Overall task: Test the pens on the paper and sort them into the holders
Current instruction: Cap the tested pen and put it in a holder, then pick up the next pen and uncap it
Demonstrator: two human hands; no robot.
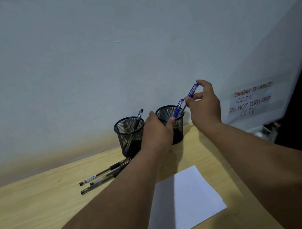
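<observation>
A blue pen (pixel 191 93) is pinched in the fingers of the right hand (pixel 204 105), tilted, with its lower end over the open top of the right holder (pixel 176 128). Another blue pen (pixel 178 108) already stands in that black mesh cup, leaning on its rim. The left hand (pixel 156 131) is curled around the side of the right holder, holding it. Just beside it stands the left holder (pixel 127 136), also black mesh, with one black pen (pixel 137 121) sticking up from it. Three more black pens (pixel 104 176) lie flat together on the wooden table (pixel 31 206), near the left holder. A white sheet of paper (pixel 184 203) lies closer to the person, between the two arms. A handwritten note (pixel 250 101) is taped to the wall on the right.
</observation>
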